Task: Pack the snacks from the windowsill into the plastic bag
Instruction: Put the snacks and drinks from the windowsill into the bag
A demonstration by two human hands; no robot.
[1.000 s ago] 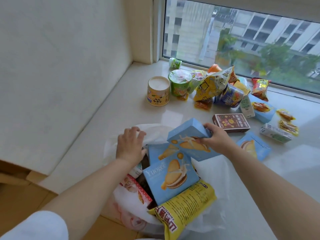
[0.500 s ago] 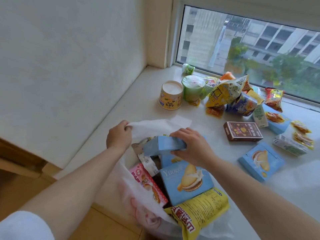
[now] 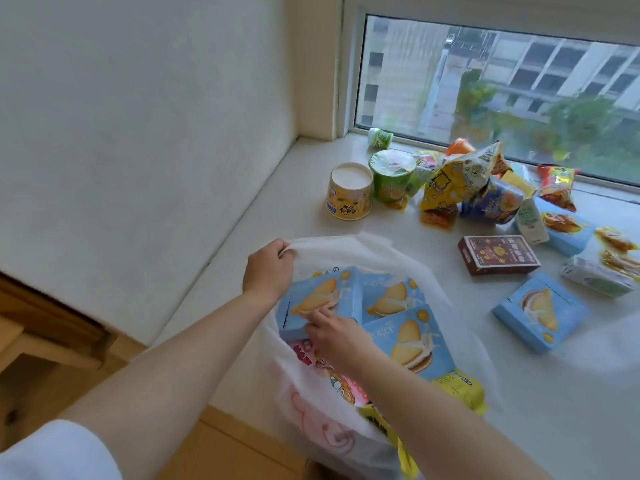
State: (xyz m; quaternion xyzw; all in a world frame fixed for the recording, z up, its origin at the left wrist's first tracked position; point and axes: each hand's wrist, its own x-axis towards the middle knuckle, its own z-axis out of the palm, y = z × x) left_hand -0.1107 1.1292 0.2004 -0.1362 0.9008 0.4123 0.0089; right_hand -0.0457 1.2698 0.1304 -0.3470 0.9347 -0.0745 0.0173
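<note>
Head view: left hand [image 3: 266, 268] grips the plastic bag [image 3: 349, 247] rim at the windowsill [image 3: 270, 216] edge. Right hand [image 3: 334, 336] pinches a blue box [image 3: 317, 299] inside. Three boxes packed; many snacks [image 3: 460, 178] wait by the window.

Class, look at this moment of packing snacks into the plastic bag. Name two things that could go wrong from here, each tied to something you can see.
1. The plastic bag sits at the windowsill's edge, with only the left hand holding its rim; if released, it might sag or tip toward the floor.
2. The bag looks crowded: the right hand is fitting a blue biscuit box beside two others, and a yellow packet pokes out and could slip off.
</note>
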